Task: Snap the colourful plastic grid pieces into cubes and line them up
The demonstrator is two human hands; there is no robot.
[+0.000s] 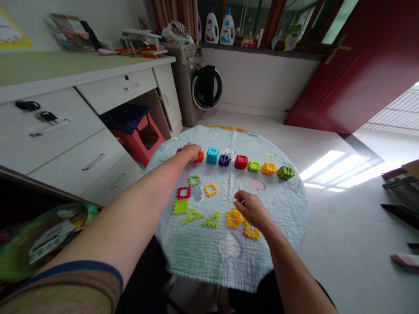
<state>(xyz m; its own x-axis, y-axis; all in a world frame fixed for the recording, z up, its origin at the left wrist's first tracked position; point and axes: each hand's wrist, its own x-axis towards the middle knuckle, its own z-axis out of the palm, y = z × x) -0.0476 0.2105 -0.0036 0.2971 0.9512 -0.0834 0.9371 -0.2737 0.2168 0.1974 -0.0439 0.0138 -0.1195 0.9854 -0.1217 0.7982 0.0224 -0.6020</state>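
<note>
My left hand (191,151) reaches to the far left of the round table, its fingers curled down at a stack of orange interlocking building pieces (200,156). The hand partly hides that stack, and a bit of a purple piece (178,150) shows beyond the wrist. Just above some yellow building pieces (234,217) at the near right is my right hand (251,208), loosely bent, with a gap between thumb and forefinger and nothing visible in it. Left of them lie two green triangular pieces (211,220), a solid green square (181,206), and red (183,192), green (194,180) and yellow (211,189) frames.
Stacks in blue (212,155), dark purple (224,160), red (241,162), light green (254,166), yellow-orange (269,168) and olive green (286,172) run rightward along the cloth-covered table (209,257). A stool (140,131) and white drawers (98,161) stand left.
</note>
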